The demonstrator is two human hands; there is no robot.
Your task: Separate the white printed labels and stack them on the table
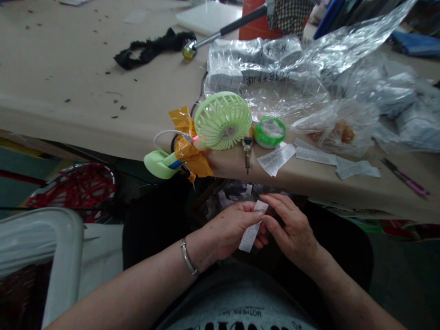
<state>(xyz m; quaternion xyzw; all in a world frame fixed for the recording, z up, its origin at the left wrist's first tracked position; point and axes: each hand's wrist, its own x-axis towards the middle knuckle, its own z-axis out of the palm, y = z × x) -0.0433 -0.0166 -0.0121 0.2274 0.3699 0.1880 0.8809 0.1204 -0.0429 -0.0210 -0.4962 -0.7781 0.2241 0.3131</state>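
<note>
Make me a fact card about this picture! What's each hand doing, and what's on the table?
left hand: thumb on a printed white strip
left wrist: silver bangle
right hand: fingers by the strip's upper end; touching is hard to tell
table, near edge: pale green fan with orange-brown tape
right of fan: green tub holding white stuff
farther right: printed papers, pink-handled tool

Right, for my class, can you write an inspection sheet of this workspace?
Surface: tan table, dark scraps on it.
Job's things: printed strip in hand; loose slips near the table edge.
Clutter: fan, green tub, pointed tool, plastic wrap.
Hands: left hand grips the strip; right hand beside it, contact unclear.
Cables: white cable at the fan.
Surroundings: round container of red material, at left.
</note>
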